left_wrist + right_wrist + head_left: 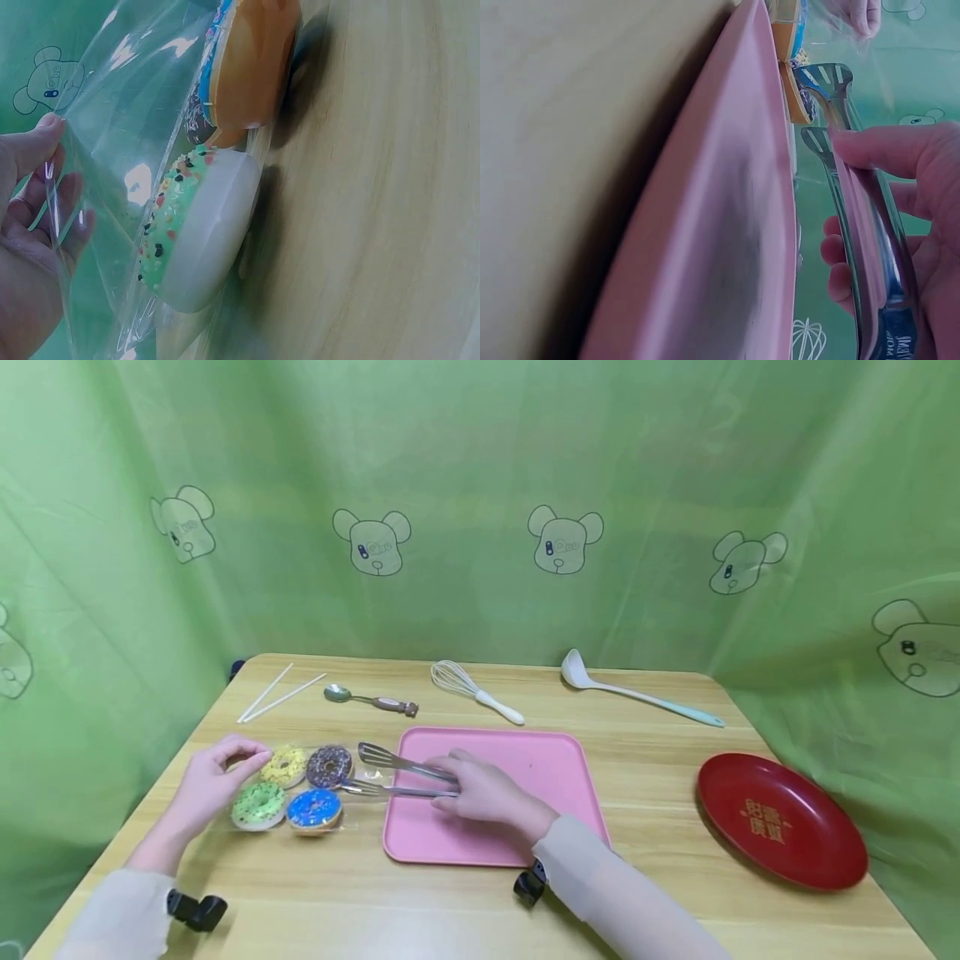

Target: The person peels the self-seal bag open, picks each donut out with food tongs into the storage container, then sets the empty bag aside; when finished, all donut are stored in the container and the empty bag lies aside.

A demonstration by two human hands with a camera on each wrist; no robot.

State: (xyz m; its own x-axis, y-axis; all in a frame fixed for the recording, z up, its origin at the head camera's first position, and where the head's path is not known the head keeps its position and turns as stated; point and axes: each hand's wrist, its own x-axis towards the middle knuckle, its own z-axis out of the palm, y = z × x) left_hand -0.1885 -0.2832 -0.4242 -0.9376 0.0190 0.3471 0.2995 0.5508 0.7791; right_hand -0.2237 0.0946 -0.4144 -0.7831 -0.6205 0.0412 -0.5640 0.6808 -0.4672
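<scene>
Four toy donuts lie in a clear plastic bag at the left: yellow (pixel 284 766), dark with sprinkles (pixel 329 767), green (pixel 258 805) and blue (pixel 315 810). My left hand (pixel 215 777) pinches the bag's raised film between thumb and fingers; the left wrist view has this hand (pixel 37 217) beside the green donut (pixel 202 225). Metal tongs (pixel 412 767) are in my right hand (pixel 482 789), above the pink tray (pixel 495 839), with their slotted tips apart near the dark donut. In the right wrist view the right hand (pixel 922 187) grips the tongs (pixel 866 225) over the tray's edge.
Along the back of the table lie two white sticks (pixel 270 697), a spoon (pixel 371 700), a white whisk (pixel 477 692) and a ladle (pixel 637 693). A red oval plate (pixel 813 827) sits at the right. Green curtain (pixel 465 460) surrounds the table's back and sides.
</scene>
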